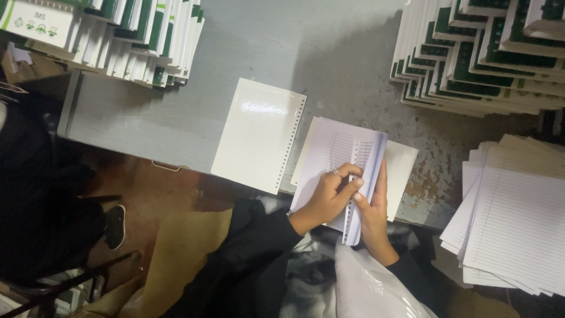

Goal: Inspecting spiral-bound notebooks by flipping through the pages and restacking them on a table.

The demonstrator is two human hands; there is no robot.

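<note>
You are holding a sheaf of ruled white pages (344,156) at the near edge of the grey table (329,53), partly overhanging it. The sheaf is showing faint printed lines, a table-like grid near its top, and a row of small punched holes running along one long edge; its right portion is folding over in a slight curl. Your left hand (326,200) is lying on top with fingers curled, pinching the punched edge, a ring showing on one finger. Your right hand (374,215) is supporting the sheaf from beneath and the right, fingers extended along the fold, gripping it. Just left of it, a glossy white punched cover sheet (259,134) is lying flat. Green-and-white booklet stacks (471,59) are sitting at the far right; loose lined sheets (518,224) are piled to the right.
</note>
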